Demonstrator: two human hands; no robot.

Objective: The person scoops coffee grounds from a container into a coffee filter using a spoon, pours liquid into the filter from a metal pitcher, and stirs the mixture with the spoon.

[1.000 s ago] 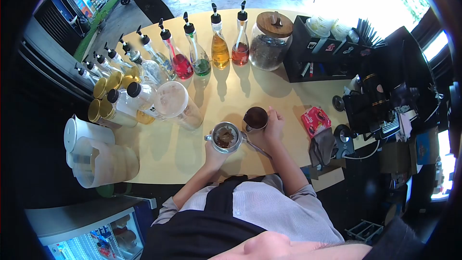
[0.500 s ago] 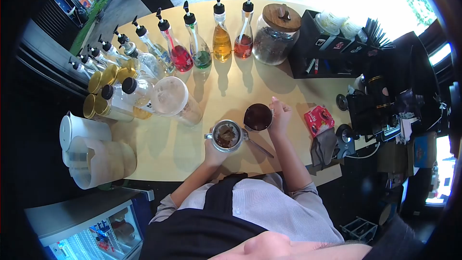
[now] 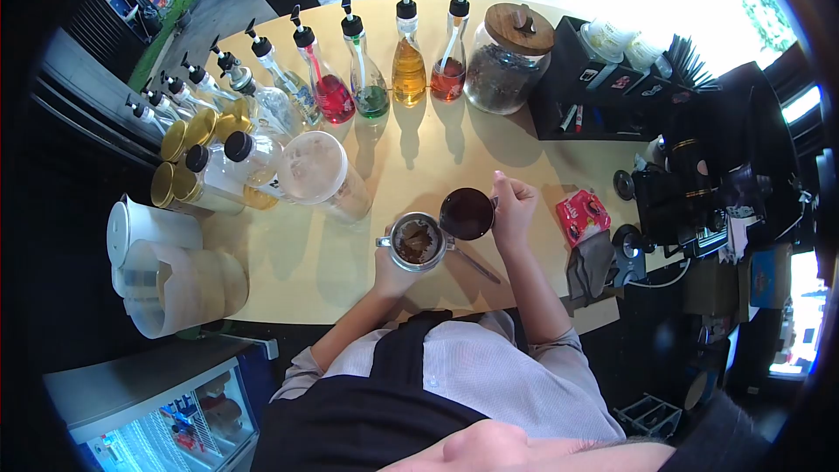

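Observation:
My left hand (image 3: 395, 276) is closed around a round metal-rimmed cup (image 3: 394, 250) with small lugs on both sides. Brown stuff and some liquid show inside it; what exactly they are, I cannot tell. By its side handle, my right hand (image 3: 516, 210) grips a dark mug (image 3: 468, 212). That mug is tilted to the left, and its rim meets or overlaps the metal cup's right edge in view. Whether anything flows between them is not visible. Beside the metal cup, a slim metal utensil handle (image 3: 477, 266) lies on the table (image 3: 419, 183).
Pump-top syrup bottles (image 3: 409, 61) line the far edge beside a wooden-lidded jar (image 3: 507, 61). A tall lidded tub (image 3: 319, 177) and pale pitchers (image 3: 192, 284) stand left. At right are a red packet (image 3: 583, 217), grey cloth (image 3: 589, 269) and black organizer (image 3: 603, 87).
The dark mug has tipped further and shifted slightly left toward the metal cup, as my right hand turned upward. My left hand keeps its hold; the whole view has shifted a little.

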